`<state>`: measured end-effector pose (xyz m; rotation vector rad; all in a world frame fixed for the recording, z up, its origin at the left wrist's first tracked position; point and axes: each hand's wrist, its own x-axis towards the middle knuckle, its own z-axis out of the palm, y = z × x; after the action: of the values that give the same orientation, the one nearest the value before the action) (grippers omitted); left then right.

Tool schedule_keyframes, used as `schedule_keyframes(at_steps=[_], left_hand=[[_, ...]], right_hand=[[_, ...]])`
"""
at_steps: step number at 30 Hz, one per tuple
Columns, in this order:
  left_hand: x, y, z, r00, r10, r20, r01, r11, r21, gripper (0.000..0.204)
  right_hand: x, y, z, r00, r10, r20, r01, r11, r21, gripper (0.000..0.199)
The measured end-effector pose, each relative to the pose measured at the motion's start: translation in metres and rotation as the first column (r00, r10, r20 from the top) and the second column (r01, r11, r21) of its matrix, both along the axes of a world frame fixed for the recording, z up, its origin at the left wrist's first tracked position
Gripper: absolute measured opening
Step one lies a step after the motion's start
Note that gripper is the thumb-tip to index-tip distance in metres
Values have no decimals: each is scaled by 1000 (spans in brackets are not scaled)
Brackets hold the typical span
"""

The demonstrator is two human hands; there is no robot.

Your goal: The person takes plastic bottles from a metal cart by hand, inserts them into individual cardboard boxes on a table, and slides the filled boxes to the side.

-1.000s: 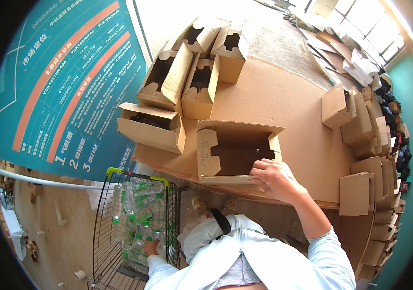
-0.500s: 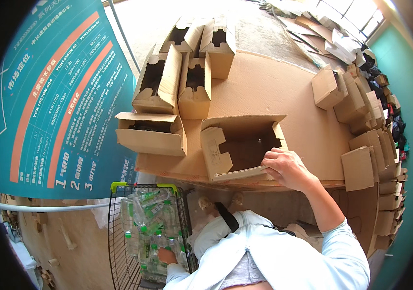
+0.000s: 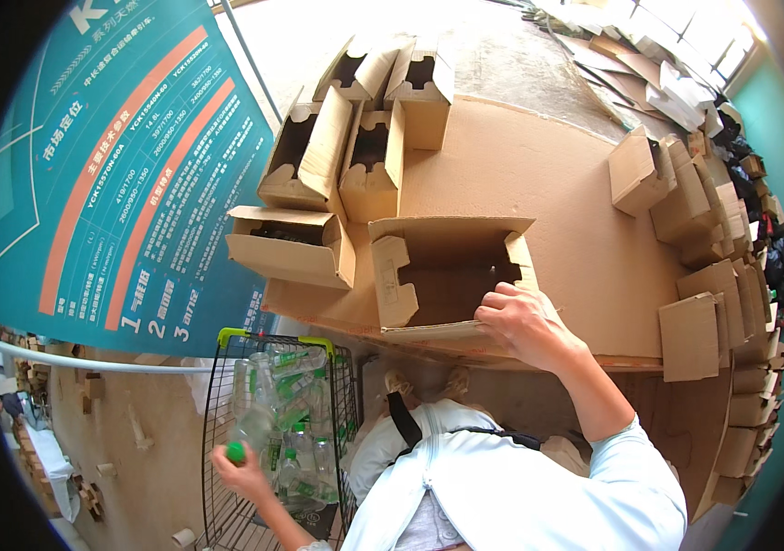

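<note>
At the lower left, my left hand (image 3: 243, 474) is closed round the green-capped neck of a clear plastic bottle (image 3: 255, 426), whose body is blurred. It is over a black wire shopping basket (image 3: 214, 404) with bright green corners, which holds several more clear bottles (image 3: 298, 464) with green caps. My right hand (image 3: 528, 323) grips the near right rim of an open cardboard box (image 3: 451, 328). The box lies with its dark opening toward me, and its cut side flaps show. My right fingertips are partly hidden behind the rim.
Several narrow cardboard boxes (image 3: 314, 151) stand at the back left on a large cardboard surface (image 3: 557, 184). More folded boxes (image 3: 690, 335) line the right side. A teal printed banner (image 3: 125, 184) rises at the left, with a pale pole (image 3: 89, 360) below it.
My left hand has risen from the basket and moved left, bringing a bottle up by its neck. My right hand still holds the box, which has shifted slightly left in view.
</note>
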<state>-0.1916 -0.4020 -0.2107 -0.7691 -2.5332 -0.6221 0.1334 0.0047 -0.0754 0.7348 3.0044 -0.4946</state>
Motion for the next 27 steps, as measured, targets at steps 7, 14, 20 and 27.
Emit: schedule_keyframes(at_steps=[7,14,20,27], left_hand=[[22,140,173,915,-380,-131,369,662,652,25],[104,298,225,539,-779,320,602,622,501,27],[135,375,163,488,-841,234,852,517,84,35],[133,408,98,451,-680,578,882,436,-176,27]], right_hand=[[20,7,3,982,107,-155,-79,981,177,26],[46,27,-9,983,93,-160,-67,985,159,15],[47,19,-15,958,165,-235,-135,981,140,9],[48,22,-17,956,154,-251,-122,983,140,6]])
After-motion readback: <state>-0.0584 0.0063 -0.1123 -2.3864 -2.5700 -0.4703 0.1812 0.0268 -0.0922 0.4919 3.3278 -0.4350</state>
